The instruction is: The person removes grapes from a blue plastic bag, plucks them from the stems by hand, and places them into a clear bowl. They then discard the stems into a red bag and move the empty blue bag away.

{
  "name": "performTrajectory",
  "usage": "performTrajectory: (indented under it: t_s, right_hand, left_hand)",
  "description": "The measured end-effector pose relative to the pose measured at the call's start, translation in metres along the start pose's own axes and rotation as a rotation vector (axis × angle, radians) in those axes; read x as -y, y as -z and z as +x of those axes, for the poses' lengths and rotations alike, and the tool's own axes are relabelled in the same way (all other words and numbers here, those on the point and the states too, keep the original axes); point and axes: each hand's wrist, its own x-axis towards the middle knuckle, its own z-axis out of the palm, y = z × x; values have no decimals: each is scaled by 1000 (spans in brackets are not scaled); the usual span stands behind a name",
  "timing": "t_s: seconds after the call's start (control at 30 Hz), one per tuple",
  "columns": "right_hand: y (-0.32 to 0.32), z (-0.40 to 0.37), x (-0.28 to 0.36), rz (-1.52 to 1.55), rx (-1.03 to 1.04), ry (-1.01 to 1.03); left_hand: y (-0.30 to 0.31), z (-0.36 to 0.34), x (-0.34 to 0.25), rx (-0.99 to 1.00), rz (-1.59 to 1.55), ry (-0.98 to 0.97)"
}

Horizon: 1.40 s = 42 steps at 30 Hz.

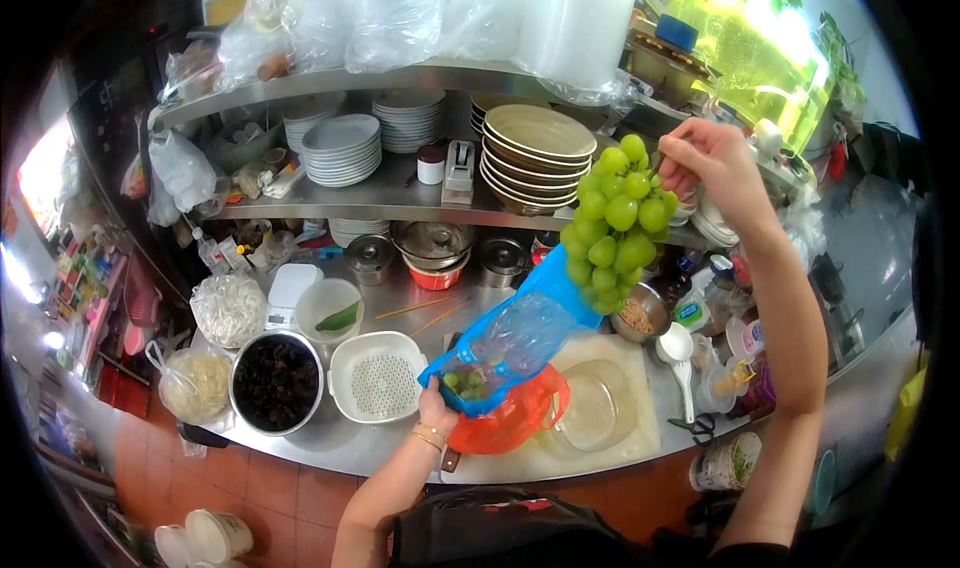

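Note:
My right hand (pixel 705 163) is closed on the stem of a bunch of green grapes (pixel 617 223), held up in the air at the right of centre. Below it, my left hand (pixel 436 410) grips the lower end of a blue bag (pixel 545 303). The bag has a clear section, and a few more grapes (pixel 465 383) show at its lower end. Under the bag lies a red plastic bag (pixel 510 418), beside a clear container (pixel 597 405) on a pale cutting board (pixel 640 433).
A white basket (pixel 378 376), a metal bowl of dark food (pixel 277 383) and a clear bowl with a green vegetable (pixel 338 318) stand at the left. Behind, a shelf (pixel 330 206) bears stacked plates and bowls (pixel 535 148). A white ladle (pixel 684 368) and scissors (pixel 697 426) lie at the right.

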Motion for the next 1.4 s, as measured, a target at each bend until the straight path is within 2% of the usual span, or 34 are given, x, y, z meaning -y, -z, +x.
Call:
performTrajectory:
  t_s: [0.13,0.23,0.33,0.37,0.47,0.6,0.7,0.73,0.8,0.87,0.93,1.0,1.03,1.1,1.23,1.3,1.4]
  right_hand:
    - [5,2,7,70,-46,60]
    - [-3,-3,6,69,-36,45]
    - [-23,-14,-11,90,56,10]
    - [-33,-18,-23,145,86,-14]
    - [-69,-39,-62,215,139,-74]
    - [-118,-78,-108,62,82,-70]
    - [-158,-112,-143,-253,-1,225]
    - [-175,-125,-152,-329,-38,363]
    - [-219,-154,-182,-417,23,462]
    - [-262,-189,-200,-462,199,402]
    - [-295,-214,-211,-352,256,393]
    - [-323,-232,-206,-414,243,392]
    - [-326,-235,-205,-305,182,386]
    - [-315,-244,-206,-175,195,365]
    - [-276,-269,-239,-122,149,244]
    - [-252,-279,-246,-248,135,155]
    - [-229,-289,-243,-532,87,76]
  left_hand:
    - [15,7,13,-218,90,-112]
    - [26,17,26,-254,155,-157]
    - [61,53,39,-224,92,-85]
    - [63,56,40,-115,53,-32]
    - [48,49,36,-114,94,3]
    - [-4,-20,20,-80,370,-137]
    - [-2,-45,10,87,497,-222]
    - [-7,-53,6,31,530,-179]
    - [-22,-68,-2,-82,595,-90]
    - [-41,-75,-8,-79,622,40]
    - [-35,-70,-8,-45,618,117]
    - [-13,-50,-3,21,577,137]
    - [-6,-44,-1,14,619,49]
    - [2,-39,1,3,706,-125]
    - [-7,-51,-2,185,1471,-571]
    - [-20,-61,-2,246,1731,-731]
    - [-25,-68,4,217,1952,-997]
